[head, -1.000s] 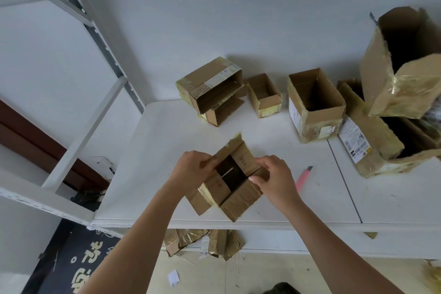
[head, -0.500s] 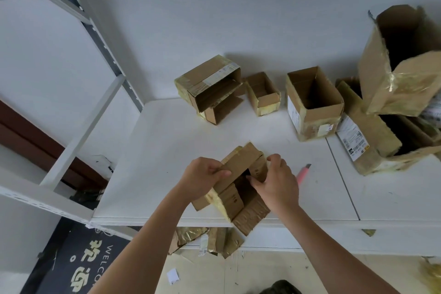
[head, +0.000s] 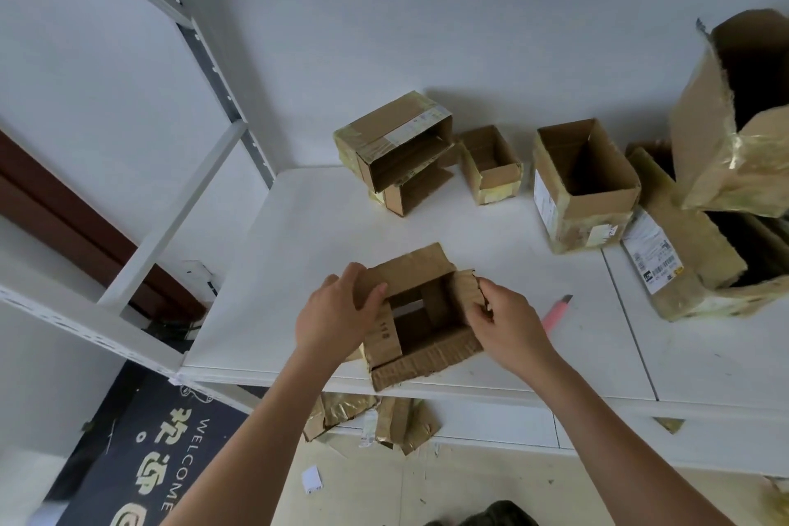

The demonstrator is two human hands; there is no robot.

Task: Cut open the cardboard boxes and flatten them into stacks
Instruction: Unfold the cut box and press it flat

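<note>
Working on the flattening step, judging by the small box (head: 420, 312) already opened, lying at the near edge of the white counter (head: 299, 248) between both hands. Gripping its left wall with the left hand (head: 337, 314), fingers curled over the upper flap, thumb on the outer side, forearm reaching up from below. Pinching the torn right flap with the right hand (head: 508, 322), fingertips closed on the cardboard edge. Probably needing next to push the walls sideways until collapsing flat. Lying just beside the right hand, a pink cutter (head: 557, 310). Waiting farther back and right, several open boxes (head: 585, 184), not yet flattened.
</note>
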